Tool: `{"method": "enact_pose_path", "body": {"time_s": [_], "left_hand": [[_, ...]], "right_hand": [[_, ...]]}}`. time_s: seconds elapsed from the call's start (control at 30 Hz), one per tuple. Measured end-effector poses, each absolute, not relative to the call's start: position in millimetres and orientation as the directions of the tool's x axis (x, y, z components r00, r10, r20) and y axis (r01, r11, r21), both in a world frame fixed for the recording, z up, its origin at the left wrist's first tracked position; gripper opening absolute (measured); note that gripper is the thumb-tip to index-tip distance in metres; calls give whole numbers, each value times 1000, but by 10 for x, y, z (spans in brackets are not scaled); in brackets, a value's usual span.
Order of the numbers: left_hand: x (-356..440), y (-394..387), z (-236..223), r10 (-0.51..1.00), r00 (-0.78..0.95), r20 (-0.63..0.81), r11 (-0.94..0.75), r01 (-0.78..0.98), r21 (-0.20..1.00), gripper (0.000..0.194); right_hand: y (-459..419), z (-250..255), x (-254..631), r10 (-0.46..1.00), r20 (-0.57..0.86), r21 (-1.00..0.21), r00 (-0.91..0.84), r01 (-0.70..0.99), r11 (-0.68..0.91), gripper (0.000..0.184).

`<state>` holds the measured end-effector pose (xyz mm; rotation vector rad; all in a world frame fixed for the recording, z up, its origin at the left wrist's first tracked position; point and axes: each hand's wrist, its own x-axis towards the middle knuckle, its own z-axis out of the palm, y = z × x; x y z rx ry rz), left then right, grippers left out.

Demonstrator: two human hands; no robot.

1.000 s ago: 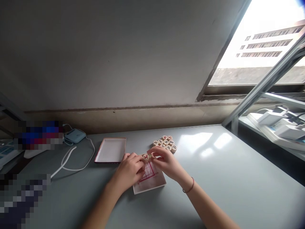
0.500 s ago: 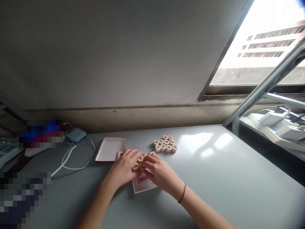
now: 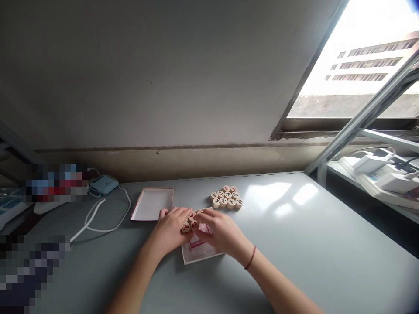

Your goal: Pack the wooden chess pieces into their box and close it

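Note:
A shallow open box (image 3: 204,257) lies on the desk, with a folded sheet with pink lines (image 3: 199,244) on its floor. Round wooden Chinese chess pieces (image 3: 185,227) with red characters fill its far part, some hidden under my fingers. My left hand (image 3: 172,226) is closed around the box's left side, thumb beside the nearest pieces. Over the pieces, my right hand (image 3: 221,227) pinches a Chinese chess piece (image 3: 195,225) at its edge between thumb and fingers. Beyond the box, several more pieces (image 3: 228,195), mostly with black characters, stand grouped on the desk.
An empty box lid (image 3: 153,205) lies open side up behind my left hand. To the left are a white cable (image 3: 113,229) and a light blue device (image 3: 104,185). Power strips with plugs (image 3: 381,170) sit on a shelf at the right, beyond a metal frame bar (image 3: 347,126).
My right fingers have shifted slightly back, exposing more of the red-marked piece beneath and the pink-lined sheet. My left hand stays at the box with almost no movement.

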<state>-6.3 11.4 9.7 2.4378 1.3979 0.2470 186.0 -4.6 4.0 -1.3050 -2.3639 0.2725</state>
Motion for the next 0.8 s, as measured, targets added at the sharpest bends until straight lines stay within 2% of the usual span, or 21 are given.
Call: {"method": "enact_pose_path", "body": {"time_s": [0.07, 0.13, 0.2, 0.27, 0.37, 0.57, 0.7, 0.8], "left_hand": [[-60, 111, 98, 863, 504, -14, -467, 810, 354, 46], [-61, 110, 97, 864, 504, -16, -468, 812, 349, 47], [-64, 110, 95, 863, 505, -15, -470, 813, 345, 47], [-69, 111, 91, 863, 506, -11, -471, 811, 346, 47], [-79, 116, 82, 859, 512, -6, -478, 806, 348, 48], [-84, 119, 56, 851, 524, 24, -500, 796, 342, 62], [-76, 117, 48, 841, 532, 100, -534, 785, 313, 65], [-76, 136, 49, 830, 514, 214, -556, 791, 257, 63]], "right_hand": [[97, 120, 2011, 903, 261, -412, -341, 806, 424, 21], [306, 198, 2189, 961, 239, -403, -140, 886, 229, 25], [541, 249, 2349, 989, 149, -353, 3, 934, 51, 28], [757, 259, 2456, 997, 21, -300, 68, 952, -58, 32], [986, 202, 2515, 993, -76, -275, 87, 956, -105, 31], [1162, 57, 2529, 988, -127, -296, 85, 948, -119, 22], [1195, 92, 2535, 989, -113, -363, 95, 923, -130, 23], [1155, 214, 2531, 989, -105, -456, 101, 879, -138, 26]]}}
